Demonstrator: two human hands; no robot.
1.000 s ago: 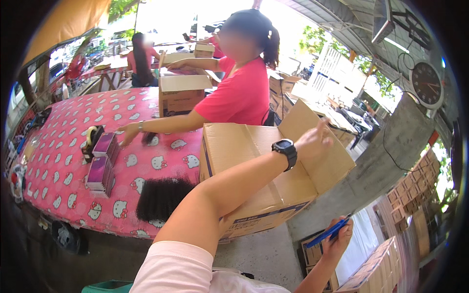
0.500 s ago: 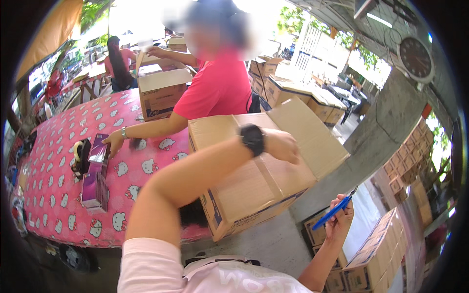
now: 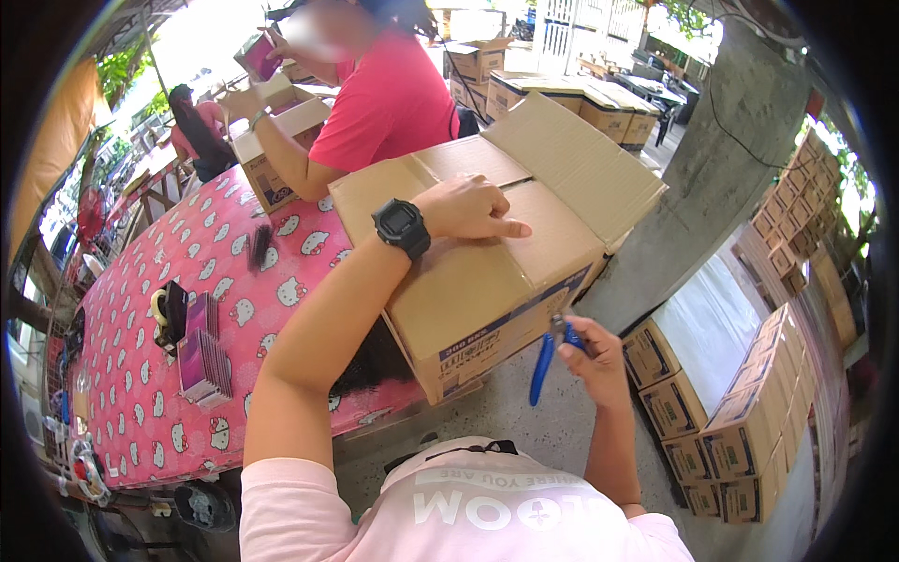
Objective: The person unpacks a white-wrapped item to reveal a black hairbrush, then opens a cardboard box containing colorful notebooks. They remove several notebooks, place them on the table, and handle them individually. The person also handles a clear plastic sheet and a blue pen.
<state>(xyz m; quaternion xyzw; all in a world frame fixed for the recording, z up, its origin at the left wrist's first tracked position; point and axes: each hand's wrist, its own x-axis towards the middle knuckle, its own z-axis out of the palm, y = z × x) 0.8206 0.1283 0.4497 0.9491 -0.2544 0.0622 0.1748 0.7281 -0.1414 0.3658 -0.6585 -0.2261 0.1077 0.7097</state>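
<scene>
A large cardboard box (image 3: 468,295) stands before me at the table's right side. Its two top flaps are folded in, and one long flap (image 3: 571,173) sticks out at the far right. On top of the folded flaps rests my left hand (image 3: 465,208), fingers curled under and thumb stretched out, a black watch on its wrist. My right hand (image 3: 596,361) holds blue-handled nippers (image 3: 542,367) beside the box's right front corner, jaws pointing up. The nippers look apart from the box.
A pink patterned table (image 3: 150,375) bears purple packs (image 3: 203,370), a tape dispenser (image 3: 170,318) and a dark brush-like thing (image 3: 259,247). Across it, a person in pink (image 3: 393,103) lifts a purple pack by an open box (image 3: 272,173). Stacked cartons (image 3: 740,431) and a concrete pillar (image 3: 693,178) stand right.
My left hand has come down from above the far flap onto the folded flaps. My right hand has moved left, nearer the box, turning the nippers. The person's hand has left the table's purple packs.
</scene>
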